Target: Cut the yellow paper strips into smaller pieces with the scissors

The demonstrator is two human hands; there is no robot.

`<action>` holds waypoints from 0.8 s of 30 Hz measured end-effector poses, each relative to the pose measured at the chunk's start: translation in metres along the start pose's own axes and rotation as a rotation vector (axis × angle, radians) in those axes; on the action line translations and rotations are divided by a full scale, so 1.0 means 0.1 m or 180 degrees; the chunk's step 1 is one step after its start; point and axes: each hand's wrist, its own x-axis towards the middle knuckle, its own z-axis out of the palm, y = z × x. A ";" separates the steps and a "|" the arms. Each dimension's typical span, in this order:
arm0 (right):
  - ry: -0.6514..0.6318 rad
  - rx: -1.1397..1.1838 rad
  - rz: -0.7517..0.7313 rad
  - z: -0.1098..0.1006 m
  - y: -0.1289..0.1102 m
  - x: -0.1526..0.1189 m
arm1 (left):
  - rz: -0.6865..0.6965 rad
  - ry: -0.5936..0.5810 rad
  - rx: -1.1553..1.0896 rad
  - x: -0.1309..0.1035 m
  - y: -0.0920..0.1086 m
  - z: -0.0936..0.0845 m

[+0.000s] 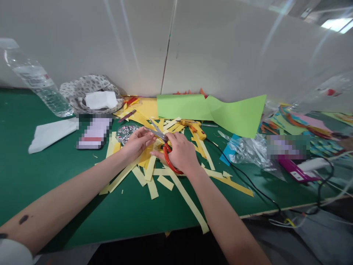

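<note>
Nearest me, the green bench point(132, 221) carries pale yellow strips point(190, 202), the longest trailing toward the front edge. They look like thin paper: light, bendy and easy to crease, so I judge a flat pinch near one end suits them better than a squeeze along the middle.

Among these strips, my right grip point(182, 151) is closed around the red-handled scissors point(167, 158), their blades parted in a narrow V pointing away and to my left. They should feel stiff and fairly light, steadiest when held by the loops, with skin kept off the edges. My left grip point(139, 141) is drawn into a narrow pinch right by the blades; whether a scrap sits between the fingertips is too small to tell.

Just past my left grip lies a packet of small beads point(124, 134). Beyond my right grip rests a yellow glue gun point(197, 130), better taken by its handle than its nozzle, which might be hot. Farther back, a bright green sheet point(184, 108) stands against the wall point(124, 44).
</note>
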 end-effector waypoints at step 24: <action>0.0066 0.0125 -0.0050 0.01 -0.01 0.00 | -0.0337 0.0003 -0.0160 -0.02 0.03 -0.02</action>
